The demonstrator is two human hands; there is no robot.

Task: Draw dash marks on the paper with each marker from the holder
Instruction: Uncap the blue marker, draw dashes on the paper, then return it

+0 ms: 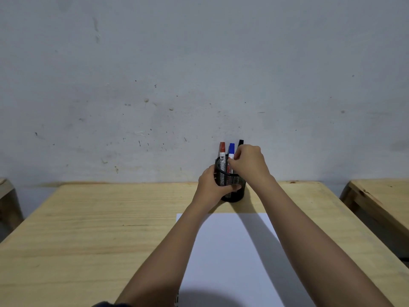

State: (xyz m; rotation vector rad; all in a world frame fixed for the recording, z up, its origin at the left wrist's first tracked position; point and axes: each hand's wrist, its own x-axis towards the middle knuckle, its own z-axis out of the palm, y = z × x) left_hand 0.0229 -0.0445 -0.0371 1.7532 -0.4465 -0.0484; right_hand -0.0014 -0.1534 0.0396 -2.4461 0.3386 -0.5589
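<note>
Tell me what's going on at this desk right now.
A person is steadying a black mesh pen holder with the left hand while the right hand reaches into it, fingers closing around the blue marker. A red marker and a black marker also stand in the holder, all capped. A white sheet of paper lies on the wooden table in front, with no marks visible on it.

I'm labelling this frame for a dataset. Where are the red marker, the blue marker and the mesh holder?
red marker (pixel 222 148), head view, on its red cap.
blue marker (pixel 231 148), head view, on its blue cap.
mesh holder (pixel 238 192), head view, on its black mesh wall, lower right.
</note>
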